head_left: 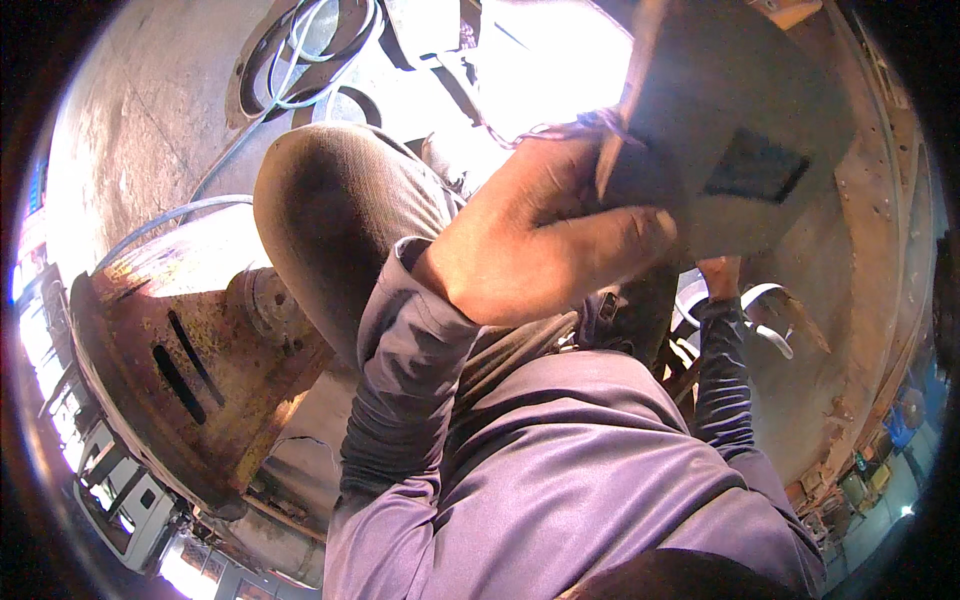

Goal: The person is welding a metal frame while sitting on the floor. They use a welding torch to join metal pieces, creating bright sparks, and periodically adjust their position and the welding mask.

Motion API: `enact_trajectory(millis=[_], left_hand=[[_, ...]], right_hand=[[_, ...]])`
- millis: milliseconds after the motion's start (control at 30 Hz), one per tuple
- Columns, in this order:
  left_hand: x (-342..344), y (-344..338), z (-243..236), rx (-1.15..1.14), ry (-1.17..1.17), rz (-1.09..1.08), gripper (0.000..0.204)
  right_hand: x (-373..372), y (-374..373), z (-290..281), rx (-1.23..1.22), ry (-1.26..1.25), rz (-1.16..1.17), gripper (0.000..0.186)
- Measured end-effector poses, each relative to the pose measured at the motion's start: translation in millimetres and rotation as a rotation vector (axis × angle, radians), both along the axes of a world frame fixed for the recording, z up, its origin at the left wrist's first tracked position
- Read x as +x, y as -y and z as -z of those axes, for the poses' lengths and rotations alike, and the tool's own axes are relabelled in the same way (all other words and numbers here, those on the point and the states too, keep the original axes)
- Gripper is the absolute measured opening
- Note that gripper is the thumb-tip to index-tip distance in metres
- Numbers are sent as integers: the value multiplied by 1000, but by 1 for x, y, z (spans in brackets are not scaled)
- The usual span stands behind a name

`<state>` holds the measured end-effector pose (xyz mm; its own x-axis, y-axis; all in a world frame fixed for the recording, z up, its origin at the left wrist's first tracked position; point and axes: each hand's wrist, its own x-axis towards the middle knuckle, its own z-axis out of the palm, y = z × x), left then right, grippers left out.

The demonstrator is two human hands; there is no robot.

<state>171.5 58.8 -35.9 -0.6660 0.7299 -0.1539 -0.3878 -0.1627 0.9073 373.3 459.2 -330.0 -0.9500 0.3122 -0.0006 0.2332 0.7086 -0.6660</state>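
Observation:
My left hand (555,235) is closed on the edge of a dark flat welding shield (690,215), raised in front of me at the upper right. The thumb presses on its near face, and a darker rectangular window (757,165) is set in it. A purplish cord or wire (570,130) runs by the knuckles at the shield's edge. Below the shield, my right hand (720,275) shows only in part. Its fingers are hidden behind the shield, so what they hold cannot be seen. A white cable (770,335) loops beside my right wrist.
A rusty, yellowish metal drum-like part with slots (190,365) stands left of my bent knee (320,200). Pale hose coils (325,50) lie across dark metal rings at the upper left. A large curved metal wall (860,250) rises at right. Glare whitens the top middle.

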Motion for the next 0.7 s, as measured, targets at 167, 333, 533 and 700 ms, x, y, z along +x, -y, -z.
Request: enact_trajectory(millis=[167, 333, 533, 700], left_hand=[[2, -1, 3, 4, 20, 26, 26], [-1, 2, 0, -78, -42, 22, 33], [-4, 2, -6, -112, -65, 27, 33], [0, 6, -5, -120, -77, 23, 32]], right_hand=[[-2, 1, 10, 299, -38, -93, 37], [1, -2, 15, 472, -7, -143, 38], [4, -4, 21, 953, 53, -318, 40], [8, -9, 41, 1180, 33, -422, 40]])
